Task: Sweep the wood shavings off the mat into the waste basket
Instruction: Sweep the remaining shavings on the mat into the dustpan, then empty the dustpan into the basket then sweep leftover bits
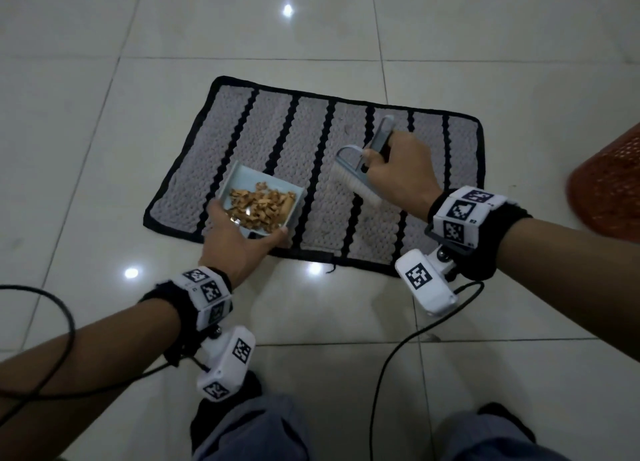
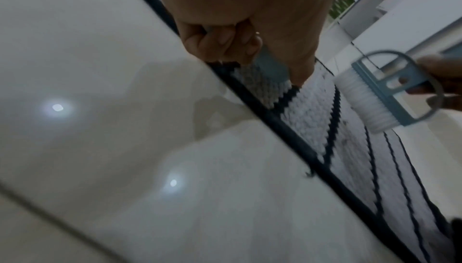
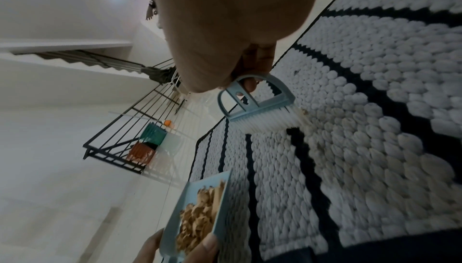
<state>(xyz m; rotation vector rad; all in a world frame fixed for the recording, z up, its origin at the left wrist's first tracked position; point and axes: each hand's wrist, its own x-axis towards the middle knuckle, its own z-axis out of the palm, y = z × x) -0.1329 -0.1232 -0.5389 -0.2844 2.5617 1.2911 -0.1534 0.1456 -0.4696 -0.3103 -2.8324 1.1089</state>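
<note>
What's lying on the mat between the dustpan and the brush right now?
Only bare mat: one black stripe and grey weave, seen in the head view, between the dustpan and the brush. No wood shavings show there; they sit in the pan.

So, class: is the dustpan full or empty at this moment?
Loaded, not brimful. The dustpan holds a pile of brown wood shavings toward its handle end; the left hand holds it above the mat.

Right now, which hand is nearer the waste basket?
Right. The right hand, gripping the brush, is over the mat's right half beside the waste basket; the left hand holds the dustpan farther left.
</note>
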